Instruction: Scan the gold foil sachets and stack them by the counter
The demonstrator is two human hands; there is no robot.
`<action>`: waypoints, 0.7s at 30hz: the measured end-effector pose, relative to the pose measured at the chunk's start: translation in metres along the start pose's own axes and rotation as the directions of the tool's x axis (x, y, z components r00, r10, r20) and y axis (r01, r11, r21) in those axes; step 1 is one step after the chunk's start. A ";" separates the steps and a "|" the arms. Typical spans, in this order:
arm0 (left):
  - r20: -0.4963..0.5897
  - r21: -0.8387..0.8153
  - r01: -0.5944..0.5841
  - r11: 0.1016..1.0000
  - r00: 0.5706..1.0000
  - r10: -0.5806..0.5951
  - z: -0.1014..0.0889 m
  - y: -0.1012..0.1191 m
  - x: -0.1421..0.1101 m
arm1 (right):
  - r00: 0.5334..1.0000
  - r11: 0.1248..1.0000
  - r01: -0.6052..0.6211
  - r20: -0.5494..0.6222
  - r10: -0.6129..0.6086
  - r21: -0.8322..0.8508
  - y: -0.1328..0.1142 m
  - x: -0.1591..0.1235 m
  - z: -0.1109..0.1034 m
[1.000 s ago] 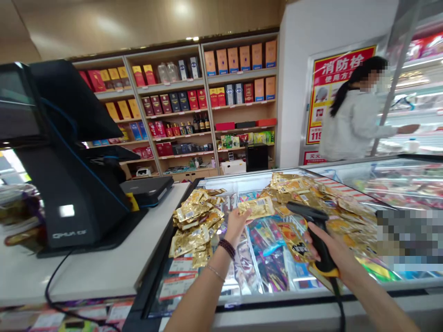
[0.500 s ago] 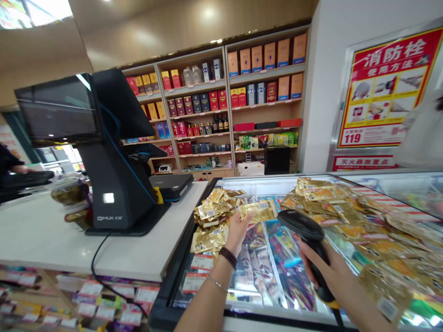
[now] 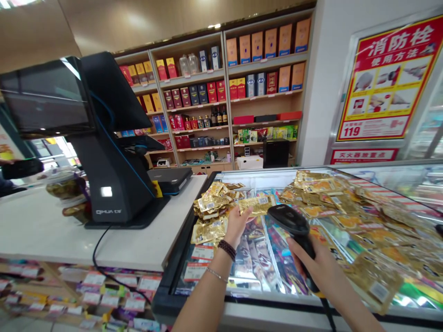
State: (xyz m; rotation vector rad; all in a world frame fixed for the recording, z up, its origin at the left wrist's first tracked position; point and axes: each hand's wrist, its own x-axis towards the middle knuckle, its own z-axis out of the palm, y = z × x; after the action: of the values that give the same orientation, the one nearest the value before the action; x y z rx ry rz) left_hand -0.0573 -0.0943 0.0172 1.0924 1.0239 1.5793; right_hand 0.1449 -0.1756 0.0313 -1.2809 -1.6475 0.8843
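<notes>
My left hand (image 3: 239, 222) pinches one end of a gold foil packet (image 3: 256, 205), its barcode side facing up. In my right hand (image 3: 316, 258) is a black handheld barcode scanner (image 3: 290, 222), fingers wrapped round its handle; its head points toward the packet, a small gap apart. Left of the packet lies a heap of similar gold packets (image 3: 213, 199). A wider spread of gold packets (image 3: 367, 226) covers the right side of the glass top. One single packet (image 3: 375, 281) lies near my right forearm, barcode up.
The glass-topped freezer (image 3: 254, 269) shows wrapped goods inside. A black point-of-sale terminal (image 3: 114, 175) stands on the white counter (image 3: 51, 235) at left, beside a jar (image 3: 65, 186). The scanner's cable (image 3: 327, 313) hangs down in front. Shelves of boxes (image 3: 204, 94) line the back wall.
The scanner in my right hand has moved left, closer to the packet. My left hand holds the packet in nearly the same place. The view has shifted slightly.
</notes>
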 end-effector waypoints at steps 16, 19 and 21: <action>0.019 0.033 -0.028 0.999 0.999 0.027 -0.004 -0.002 0.004 | 0.997 0.999 -0.001 -0.083 0.005 0.040 -0.019 -0.015 0.004; -0.019 0.067 -0.099 0.993 0.995 0.100 -0.011 0.004 0.005 | 0.997 1.000 -0.015 -0.080 0.016 0.004 -0.005 -0.010 -0.004; -0.081 0.122 -0.161 0.979 0.982 0.172 -0.023 0.011 0.004 | 0.997 0.999 -0.037 -0.074 0.037 -0.010 0.008 -0.005 -0.014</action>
State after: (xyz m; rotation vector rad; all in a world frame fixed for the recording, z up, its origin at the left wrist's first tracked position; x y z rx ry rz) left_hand -0.0822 -0.0958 0.0223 1.2205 1.1197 1.7351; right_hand 0.1613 -0.1784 0.0281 -1.3397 -1.5778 0.8414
